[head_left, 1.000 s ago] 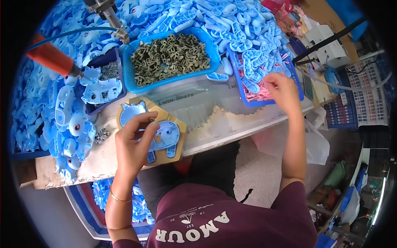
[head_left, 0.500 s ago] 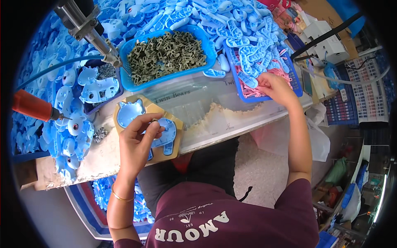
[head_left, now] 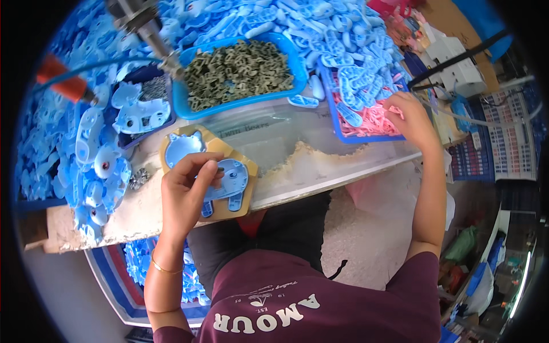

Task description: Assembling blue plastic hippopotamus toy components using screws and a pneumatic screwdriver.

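Observation:
My left hand (head_left: 187, 191) hovers over a tan fixture block (head_left: 249, 197), pinching a small grey-green plastic piece (head_left: 220, 170) between thumb and forefinger. Recessed in the block lie a light-blue head shell (head_left: 184, 150) with ears and a blue body shell (head_left: 233, 182) with legs, the latter partly covered by my fingers. My right hand (head_left: 416, 123) reaches into a blue basket (head_left: 372, 138) at the right, its fingers curled at the thin pink plastic parts (head_left: 374, 119). What sits between those fingertips is hidden. Blue leg-shaped shells (head_left: 357, 86) are heaped over the basket's far side.
A bright blue tray (head_left: 240, 104) holds many grey-green pieces. Left of it stand a dark-blue bin (head_left: 171, 117) with screws and shells, a hanging orange screwdriver (head_left: 63, 80) and a metal tool arm (head_left: 154, 43). Blue shells pile along the back and left. Loose screws (head_left: 139, 179) lie beside the block.
My right hand has shifted right and slightly up within the basket, uncovering more pink parts. My left hand stays over the block with the small piece. The view has tilted slightly.

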The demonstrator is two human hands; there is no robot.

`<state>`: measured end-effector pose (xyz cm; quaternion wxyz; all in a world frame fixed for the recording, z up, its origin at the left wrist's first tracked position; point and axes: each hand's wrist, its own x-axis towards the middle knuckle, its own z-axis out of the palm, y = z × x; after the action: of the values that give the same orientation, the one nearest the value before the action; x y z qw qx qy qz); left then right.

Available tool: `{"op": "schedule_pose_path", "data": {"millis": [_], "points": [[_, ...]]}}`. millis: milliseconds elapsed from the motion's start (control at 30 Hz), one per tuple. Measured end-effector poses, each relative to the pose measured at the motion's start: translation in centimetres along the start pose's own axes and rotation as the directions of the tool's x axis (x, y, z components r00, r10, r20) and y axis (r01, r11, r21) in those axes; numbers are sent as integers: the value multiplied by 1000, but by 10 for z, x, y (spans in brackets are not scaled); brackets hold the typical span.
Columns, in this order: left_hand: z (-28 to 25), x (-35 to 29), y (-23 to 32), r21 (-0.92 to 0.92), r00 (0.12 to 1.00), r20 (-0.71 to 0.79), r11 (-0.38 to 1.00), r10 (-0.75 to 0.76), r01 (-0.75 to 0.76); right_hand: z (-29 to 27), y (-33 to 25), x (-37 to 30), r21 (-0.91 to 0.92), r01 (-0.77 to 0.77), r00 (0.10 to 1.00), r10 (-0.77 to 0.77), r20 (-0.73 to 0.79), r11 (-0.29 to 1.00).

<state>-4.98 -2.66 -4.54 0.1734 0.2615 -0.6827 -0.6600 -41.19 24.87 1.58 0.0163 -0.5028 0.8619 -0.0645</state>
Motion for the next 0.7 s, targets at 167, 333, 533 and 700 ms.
{"op": "schedule_pose_path", "data": {"millis": [167,333,533,700], "points": [[5,7,2,-187,995,-54,980,-81,69,17,-52,33,412,-1,999,21,-44,911],[-4,4,-2,-265,988,-55,957,-141,122,34,-72,63,477,130,989,-78,-129,869],[-2,2,-5,-264,989,-61,958,-131,111,39,-203,42,795,137,942,-327,80,591],[-4,0,-4,-252,993,-39,963,-113,99,66,-231,45,789,159,922,-375,97,593]]}}
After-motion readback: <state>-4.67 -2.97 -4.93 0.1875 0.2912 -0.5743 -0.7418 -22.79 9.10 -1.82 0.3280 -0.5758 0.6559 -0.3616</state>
